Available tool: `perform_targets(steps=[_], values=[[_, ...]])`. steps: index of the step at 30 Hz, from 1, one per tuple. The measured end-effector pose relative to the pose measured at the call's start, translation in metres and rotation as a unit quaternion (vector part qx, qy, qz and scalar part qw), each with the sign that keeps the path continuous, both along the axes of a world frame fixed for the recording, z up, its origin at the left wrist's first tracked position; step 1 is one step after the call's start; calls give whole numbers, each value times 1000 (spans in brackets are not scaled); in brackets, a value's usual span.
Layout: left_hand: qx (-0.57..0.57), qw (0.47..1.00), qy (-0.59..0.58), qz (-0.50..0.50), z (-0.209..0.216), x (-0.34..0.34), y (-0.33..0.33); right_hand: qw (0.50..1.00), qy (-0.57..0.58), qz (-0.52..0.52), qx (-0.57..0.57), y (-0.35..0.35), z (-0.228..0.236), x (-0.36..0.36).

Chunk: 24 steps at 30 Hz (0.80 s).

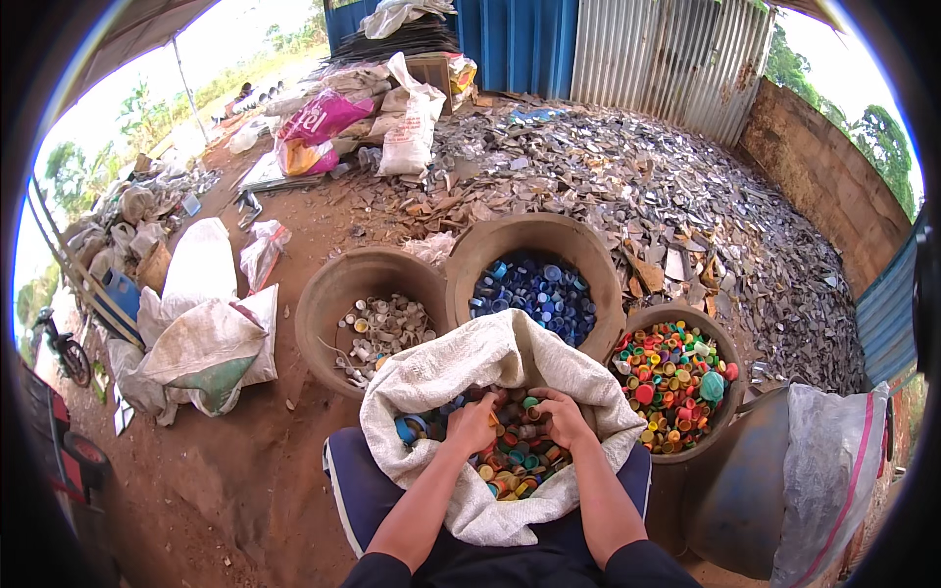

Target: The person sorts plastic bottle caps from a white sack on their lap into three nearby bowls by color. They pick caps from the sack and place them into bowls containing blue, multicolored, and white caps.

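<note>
Hands [520, 423] in upward-gaping sack [470, 367]

Coarse woven plastic sack [461, 367], glossy plastic bottle caps [515, 461], matt rough clay-like basins [534, 235], ribbed corrugated metal wall [667, 49]

We are in an outdoor scrap-sorting yard: bare dirt ground, corrugated metal walls [667, 54], a wide heap of broken scrap [676, 206], stuffed sacks [201, 343], and tubs [534, 240] of bottle caps sorted by colour.
</note>
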<state>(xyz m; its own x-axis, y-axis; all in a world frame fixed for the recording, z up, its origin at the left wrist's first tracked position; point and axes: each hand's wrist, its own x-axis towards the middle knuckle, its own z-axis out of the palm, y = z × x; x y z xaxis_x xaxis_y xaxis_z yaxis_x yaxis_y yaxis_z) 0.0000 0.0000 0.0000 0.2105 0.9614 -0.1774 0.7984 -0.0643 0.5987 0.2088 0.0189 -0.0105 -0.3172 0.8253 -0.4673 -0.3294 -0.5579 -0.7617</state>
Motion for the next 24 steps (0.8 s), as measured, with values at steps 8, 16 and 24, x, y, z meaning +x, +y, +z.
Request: perform_targets(steps=[8,16,24], values=[[-15,992,124,20,4,1,2,999,-27,-29,-38,-2,-5,-11],[-2,993,87,79,-14,2,4,944,-296,-4,147,-5,-3,-15],[5,995,-19,100,-4,5,1,992,85,-16,-91,-15,23,-14]])
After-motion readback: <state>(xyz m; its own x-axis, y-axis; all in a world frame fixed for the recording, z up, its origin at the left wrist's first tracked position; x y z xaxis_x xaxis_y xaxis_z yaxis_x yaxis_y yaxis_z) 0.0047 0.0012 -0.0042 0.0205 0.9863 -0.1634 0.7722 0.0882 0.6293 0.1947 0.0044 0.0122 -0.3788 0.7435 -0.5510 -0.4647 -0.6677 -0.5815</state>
